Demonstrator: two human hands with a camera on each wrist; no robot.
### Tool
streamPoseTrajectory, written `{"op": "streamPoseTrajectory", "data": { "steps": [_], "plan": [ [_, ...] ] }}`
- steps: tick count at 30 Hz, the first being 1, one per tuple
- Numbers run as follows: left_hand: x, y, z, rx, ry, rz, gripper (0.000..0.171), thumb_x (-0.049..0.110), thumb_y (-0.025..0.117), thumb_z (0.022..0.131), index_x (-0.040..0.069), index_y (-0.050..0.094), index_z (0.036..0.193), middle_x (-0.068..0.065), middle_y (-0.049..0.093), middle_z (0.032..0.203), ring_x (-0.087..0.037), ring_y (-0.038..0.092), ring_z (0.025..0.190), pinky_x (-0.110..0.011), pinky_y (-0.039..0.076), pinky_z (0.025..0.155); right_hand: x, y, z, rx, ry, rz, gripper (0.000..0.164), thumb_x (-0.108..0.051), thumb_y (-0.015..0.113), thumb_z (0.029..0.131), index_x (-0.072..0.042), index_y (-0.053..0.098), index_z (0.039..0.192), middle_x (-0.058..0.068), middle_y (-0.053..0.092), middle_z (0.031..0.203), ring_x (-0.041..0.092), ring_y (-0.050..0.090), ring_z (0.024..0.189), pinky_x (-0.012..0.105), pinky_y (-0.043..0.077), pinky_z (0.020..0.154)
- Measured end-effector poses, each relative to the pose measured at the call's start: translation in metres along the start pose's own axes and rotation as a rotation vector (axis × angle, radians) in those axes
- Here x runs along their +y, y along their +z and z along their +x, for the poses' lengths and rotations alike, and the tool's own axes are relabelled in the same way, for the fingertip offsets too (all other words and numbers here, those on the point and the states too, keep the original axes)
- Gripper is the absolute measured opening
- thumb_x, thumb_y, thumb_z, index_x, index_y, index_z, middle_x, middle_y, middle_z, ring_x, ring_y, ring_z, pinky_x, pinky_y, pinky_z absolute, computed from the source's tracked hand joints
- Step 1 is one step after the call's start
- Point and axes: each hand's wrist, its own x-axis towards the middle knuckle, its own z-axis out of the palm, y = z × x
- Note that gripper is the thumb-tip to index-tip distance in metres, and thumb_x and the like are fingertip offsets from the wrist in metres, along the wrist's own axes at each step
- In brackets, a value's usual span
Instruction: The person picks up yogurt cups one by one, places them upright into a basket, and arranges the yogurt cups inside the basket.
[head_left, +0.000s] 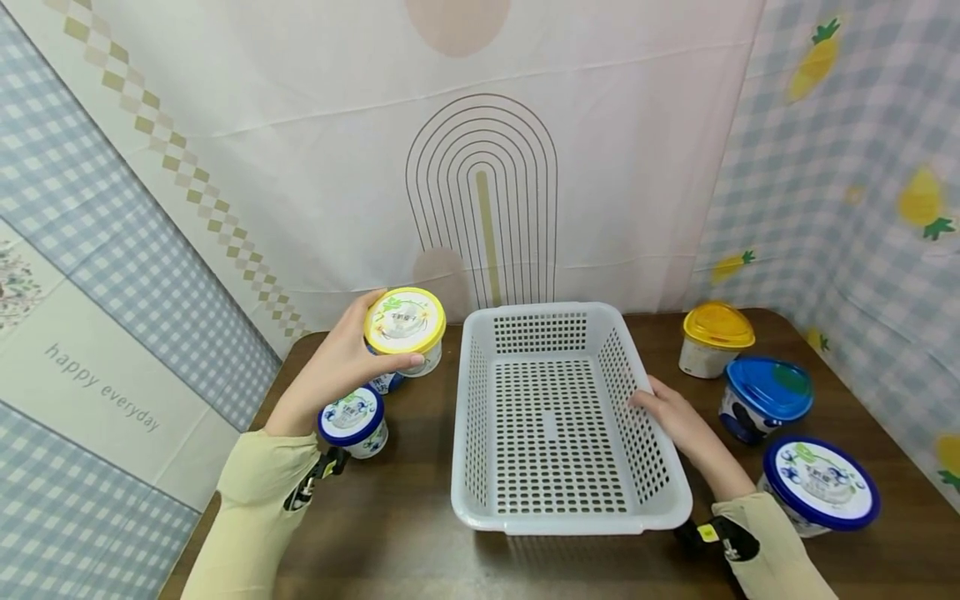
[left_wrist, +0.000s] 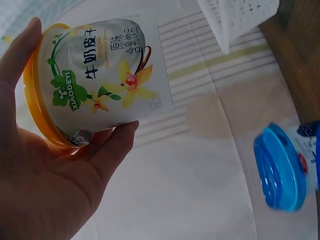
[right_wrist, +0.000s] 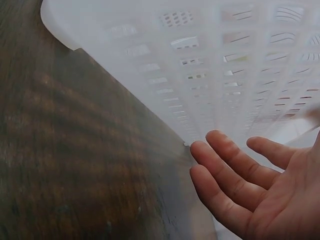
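Observation:
My left hand (head_left: pixel 348 348) grips a yellow-lidded tub (head_left: pixel 407 323) above the table's left side, its thumb and fingers around the lid and side. White walls with green leaves and yellow flowers show on this tub (left_wrist: pixel 107 80) in the left wrist view. My right hand (head_left: pixel 670 412) is at the right rim of a white perforated basket (head_left: pixel 573 525), thumb over the rim and the other fingers outside the wall. No tub lies inside the basket. Behind the left hand is a partly hidden blue tub (head_left: pixel 386 382); a dark-blue-lidded tub (head_left: pixel 351 415) stands nearer the wrist.
On the right of the brown table (head_left: pixel 390 533) stand an orange-yellow-lidded tub (head_left: pixel 717 333), a bright blue-lidded tub (head_left: pixel 768 390) and a larger dark-blue-lidded tub (head_left: pixel 821 483), the last close to my right forearm. Printed cloth (head_left: pixel 322 167) hangs along the back and sides.

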Motion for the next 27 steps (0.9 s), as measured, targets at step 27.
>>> {"op": "streamPoseTrajectory", "data": {
  "steps": [27],
  "plan": [
    [0.061,0.051,0.058,-0.095,0.133,-0.065,0.109,0.053,0.088,0.072,0.006,0.030,0.152,-0.006,0.046,0.137,-0.019,0.048,0.119,-0.040,0.043,0.102,-0.001,-0.001,-0.002,0.004,0.015,-0.025,0.068,-0.024,0.048,0.101,-0.007,0.017,0.160,0.034,0.051,0.136,0.032,0.069,0.095,0.046,0.060,0.073]
  ]
}}
